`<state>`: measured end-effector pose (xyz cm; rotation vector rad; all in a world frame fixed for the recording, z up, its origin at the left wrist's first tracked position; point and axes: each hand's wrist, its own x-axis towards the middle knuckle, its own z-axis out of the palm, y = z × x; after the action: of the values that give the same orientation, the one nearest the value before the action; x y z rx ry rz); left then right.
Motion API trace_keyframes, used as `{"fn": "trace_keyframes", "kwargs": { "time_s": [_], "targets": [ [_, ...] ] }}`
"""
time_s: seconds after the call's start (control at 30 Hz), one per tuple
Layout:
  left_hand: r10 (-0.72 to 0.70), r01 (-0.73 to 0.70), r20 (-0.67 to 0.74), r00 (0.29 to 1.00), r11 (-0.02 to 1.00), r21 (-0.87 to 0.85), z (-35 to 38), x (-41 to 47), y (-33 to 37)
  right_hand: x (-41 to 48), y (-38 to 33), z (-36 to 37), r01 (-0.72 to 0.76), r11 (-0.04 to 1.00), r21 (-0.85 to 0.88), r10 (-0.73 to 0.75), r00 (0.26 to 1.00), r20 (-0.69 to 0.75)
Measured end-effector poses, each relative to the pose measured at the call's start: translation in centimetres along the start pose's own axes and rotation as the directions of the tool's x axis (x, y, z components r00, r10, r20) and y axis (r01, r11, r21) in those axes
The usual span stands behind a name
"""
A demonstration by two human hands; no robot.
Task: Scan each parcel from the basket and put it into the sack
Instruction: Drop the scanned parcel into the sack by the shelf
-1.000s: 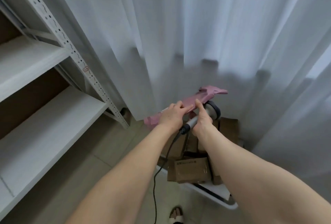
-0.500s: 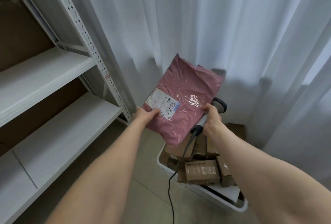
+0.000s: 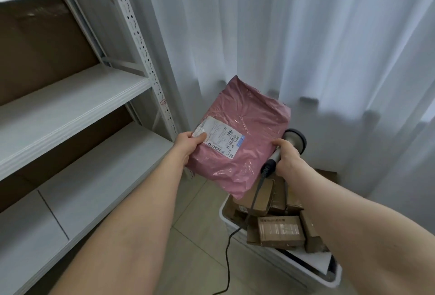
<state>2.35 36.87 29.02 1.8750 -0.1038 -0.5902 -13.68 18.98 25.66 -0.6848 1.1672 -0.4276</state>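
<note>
The left hand [image 3: 188, 144] grips the pink mailer [image 3: 244, 139] label-up above the basket [image 3: 282, 264], the right hand [image 3: 288, 153] grasps the barcode scanner [image 3: 294, 144] behind it; scanning seems next, needing the scanner aimed at the label [image 3: 219, 140].

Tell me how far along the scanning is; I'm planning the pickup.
Done: nothing can be confirmed, no sack is in view. In hand: the left hand holds the pink parcel, label facing up, while the right hand grips the scanner beside it. Left: several cardboard boxes lie in the basket.

shelving [image 3: 150, 78] left | curtain [image 3: 259, 23] ahead | box-filled basket [image 3: 225, 220] below | floor [image 3: 193, 224] between open
</note>
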Motion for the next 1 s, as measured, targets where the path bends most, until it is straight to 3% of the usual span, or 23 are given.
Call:
{"fn": "trace_keyframes", "kwargs": {
  "time_s": [0.23, 0.37, 0.6, 0.77, 0.87, 1.0],
  "targets": [
    [-0.035, 0.026, -0.052, 0.998, 0.985, -0.171, -1.1, -0.7, 0.2, -0.7, 1.6, 1.7, -0.032, 0.999, 0.008, 0.03, 0.992, 0.126],
    [-0.068, 0.068, 0.008, 0.998, 0.963, -0.261, -1.2, -1.5, 0.4, -2.0, 2.2, 2.2, 0.011, 0.992, -0.128, 0.006, 0.992, 0.13],
    [-0.084, 0.108, 0.147, 0.986, 0.981, -0.163, -2.6, -1.8, 0.2, -1.5, 1.5, 2.0, 0.184, 0.909, -0.374, -0.206, 0.978, -0.02],
    [-0.065, 0.057, -0.008, 0.998, 0.928, -0.369, -2.6, -1.7, 0.6, -1.8, 0.8, 2.5, 0.353, 0.779, -0.518, -0.353, 0.93, 0.104],
    [-0.159, 0.22, 0.18, 0.971, 0.886, -0.408, -3.2, -2.1, 0.2, -1.6, 0.2, 2.5, 0.351, 0.788, -0.506, -0.355, 0.93, 0.092],
    [-0.219, 0.319, 0.348, 0.912, 0.91, -0.265, -3.1, -2.9, -1.1, -1.4, -0.1, 2.3, 0.289, 0.876, -0.386, -0.3, 0.953, 0.033]
  ]
}}
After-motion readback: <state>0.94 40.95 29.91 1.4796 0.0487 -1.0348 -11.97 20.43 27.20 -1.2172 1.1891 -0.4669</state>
